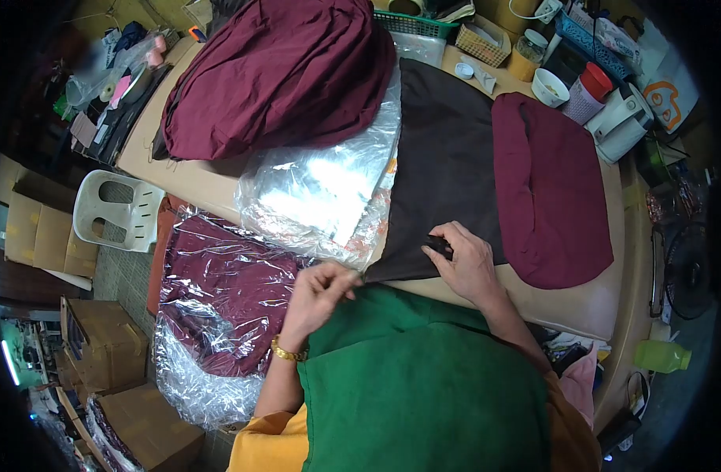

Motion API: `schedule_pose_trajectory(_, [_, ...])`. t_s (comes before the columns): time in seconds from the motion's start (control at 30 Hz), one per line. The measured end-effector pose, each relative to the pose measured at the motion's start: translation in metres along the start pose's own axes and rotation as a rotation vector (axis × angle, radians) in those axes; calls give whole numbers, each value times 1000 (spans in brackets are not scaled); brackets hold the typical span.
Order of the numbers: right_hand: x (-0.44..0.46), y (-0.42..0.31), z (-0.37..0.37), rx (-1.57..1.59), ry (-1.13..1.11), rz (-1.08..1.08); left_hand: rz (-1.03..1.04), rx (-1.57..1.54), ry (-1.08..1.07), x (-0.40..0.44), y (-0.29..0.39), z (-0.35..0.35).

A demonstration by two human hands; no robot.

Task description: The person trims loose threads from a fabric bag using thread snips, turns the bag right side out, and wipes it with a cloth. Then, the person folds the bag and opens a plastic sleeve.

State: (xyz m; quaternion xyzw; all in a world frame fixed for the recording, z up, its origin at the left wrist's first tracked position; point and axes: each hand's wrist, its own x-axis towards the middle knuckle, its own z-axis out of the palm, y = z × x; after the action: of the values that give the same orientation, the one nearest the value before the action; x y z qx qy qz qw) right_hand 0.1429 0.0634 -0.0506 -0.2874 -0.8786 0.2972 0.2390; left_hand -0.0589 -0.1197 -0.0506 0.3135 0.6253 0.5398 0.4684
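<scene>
While right grip (466, 263) pinches black object (437, 247), left grip (319, 289): cannot tell; clear bag (195, 393) contains maroon cloth (226, 287).

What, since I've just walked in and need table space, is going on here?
A person in green and orange is working at a table. Their right hand holds a small black object over dark cloth; the left hand is by the cloth's near left corner. Maroon cloth lies to the right.

White slotted chair (123, 211) near beige table (193, 182) | grey patterned floor (128, 279) | tube light (10, 362) at far left (lit)
</scene>
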Motion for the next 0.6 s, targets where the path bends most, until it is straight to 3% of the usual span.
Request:
schedule_pose_trajectory(0.23, [0,1,1,-6,-25,11,-34,20,238,-13,1,-55])
schedule_pose_trajectory(0.4, [0,-1,2,-35,-12,-10,-3,63,20,2,-1,10])
schedule_pose_trajectory(0.43, [-1,-1,1,-45,4,-33,-39,-75,-13,5,-9,13])
schedule_pose_trajectory(0.6, [-1,-1,1,-37,-10,-2,-53,-75,23,5,-17,7])
